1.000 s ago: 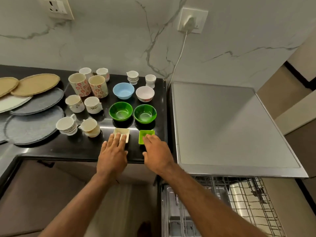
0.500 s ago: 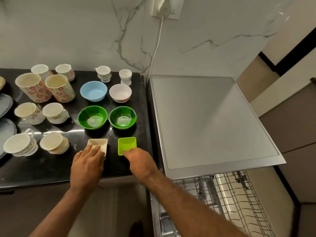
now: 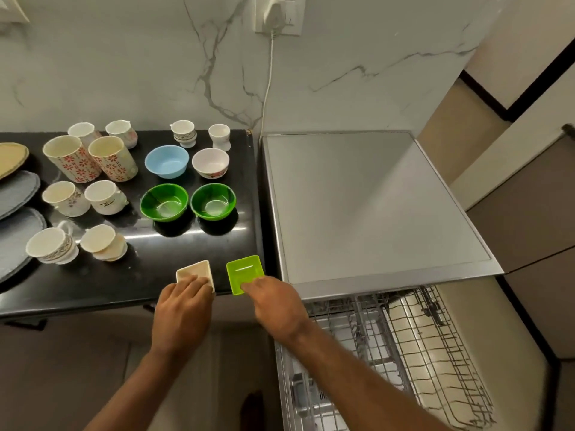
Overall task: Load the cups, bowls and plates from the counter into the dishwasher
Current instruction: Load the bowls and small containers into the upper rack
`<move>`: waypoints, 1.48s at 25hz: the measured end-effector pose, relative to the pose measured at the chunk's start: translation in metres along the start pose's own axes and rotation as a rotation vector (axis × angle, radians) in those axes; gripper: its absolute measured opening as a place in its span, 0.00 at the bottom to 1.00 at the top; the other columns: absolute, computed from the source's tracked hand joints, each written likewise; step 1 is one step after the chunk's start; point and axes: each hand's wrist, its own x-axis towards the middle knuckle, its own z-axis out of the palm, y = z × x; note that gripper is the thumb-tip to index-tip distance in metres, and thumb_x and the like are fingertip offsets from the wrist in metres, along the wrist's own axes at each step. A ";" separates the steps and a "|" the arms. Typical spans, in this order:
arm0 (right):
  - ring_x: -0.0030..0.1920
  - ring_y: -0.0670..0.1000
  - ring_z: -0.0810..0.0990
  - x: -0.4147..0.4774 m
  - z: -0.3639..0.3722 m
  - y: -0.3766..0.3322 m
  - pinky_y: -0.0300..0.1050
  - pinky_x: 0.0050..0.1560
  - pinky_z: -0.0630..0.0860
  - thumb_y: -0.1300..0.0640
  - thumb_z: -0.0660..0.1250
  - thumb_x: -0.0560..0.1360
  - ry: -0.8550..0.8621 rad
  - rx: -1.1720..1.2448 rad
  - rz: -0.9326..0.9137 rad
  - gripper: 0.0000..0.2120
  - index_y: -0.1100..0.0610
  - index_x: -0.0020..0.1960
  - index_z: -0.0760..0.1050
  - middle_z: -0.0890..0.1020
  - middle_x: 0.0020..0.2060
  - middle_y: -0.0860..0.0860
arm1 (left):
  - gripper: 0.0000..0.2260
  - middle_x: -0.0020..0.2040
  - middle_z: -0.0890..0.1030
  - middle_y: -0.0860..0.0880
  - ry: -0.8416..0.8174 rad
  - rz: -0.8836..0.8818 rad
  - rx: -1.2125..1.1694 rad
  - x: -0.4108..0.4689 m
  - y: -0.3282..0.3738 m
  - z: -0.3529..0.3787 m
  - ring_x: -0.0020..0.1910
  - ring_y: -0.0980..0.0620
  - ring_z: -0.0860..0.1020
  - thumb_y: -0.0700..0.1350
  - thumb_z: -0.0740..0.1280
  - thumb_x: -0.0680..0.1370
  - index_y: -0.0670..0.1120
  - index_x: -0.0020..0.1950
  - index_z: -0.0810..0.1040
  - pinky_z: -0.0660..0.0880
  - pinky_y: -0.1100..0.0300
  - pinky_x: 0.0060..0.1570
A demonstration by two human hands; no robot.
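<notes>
The left hand (image 3: 182, 312) and the right hand (image 3: 277, 303) are bare, and so are the forearms (image 3: 357, 368).

We have drawn the white dish (image 3: 193, 270) and green dish (image 3: 244, 272) back to the counter's (image 3: 124, 284) front edge. Our left hand (image 3: 182, 312) and right hand (image 3: 275, 306), flat before, now pinch their near rims.

On the counter (image 3: 124, 284), plates (image 3: 18, 194) lie at the left end, cups (image 3: 105, 199) to their right, bowls (image 3: 165, 202) right again. At its front edge the left dish (image 3: 194, 269) sits under the left hand (image 3: 182, 315), the right dish (image 3: 244, 270) under the right hand (image 3: 277, 303). The dishwasher rack (image 3: 420, 337) lies lower right.
</notes>
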 end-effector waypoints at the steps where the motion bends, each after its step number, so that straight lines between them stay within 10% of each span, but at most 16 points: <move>1: 0.46 0.63 0.82 -0.017 -0.003 0.005 0.55 0.41 0.82 0.64 0.65 0.71 0.008 -0.001 -0.004 0.17 0.58 0.58 0.81 0.84 0.47 0.59 | 0.04 0.52 0.85 0.45 -0.002 0.013 0.006 -0.007 0.014 -0.004 0.56 0.40 0.83 0.42 0.68 0.75 0.44 0.45 0.83 0.73 0.47 0.49; 25: 0.44 0.55 0.85 -0.375 0.050 0.240 0.49 0.41 0.84 0.62 0.64 0.78 0.237 0.062 0.458 0.10 0.61 0.54 0.84 0.86 0.46 0.56 | 0.05 0.52 0.84 0.45 -0.185 0.185 -0.143 -0.096 0.318 0.192 0.51 0.42 0.82 0.42 0.68 0.78 0.42 0.48 0.83 0.70 0.47 0.50; 37: 0.52 0.47 0.80 -0.423 0.091 0.314 0.43 0.49 0.80 0.65 0.64 0.81 0.232 0.672 1.374 0.29 0.47 0.77 0.62 0.80 0.48 0.48 | 0.05 0.52 0.84 0.45 -0.223 0.245 -0.194 -0.130 0.341 0.282 0.51 0.44 0.81 0.43 0.68 0.78 0.43 0.49 0.83 0.69 0.47 0.54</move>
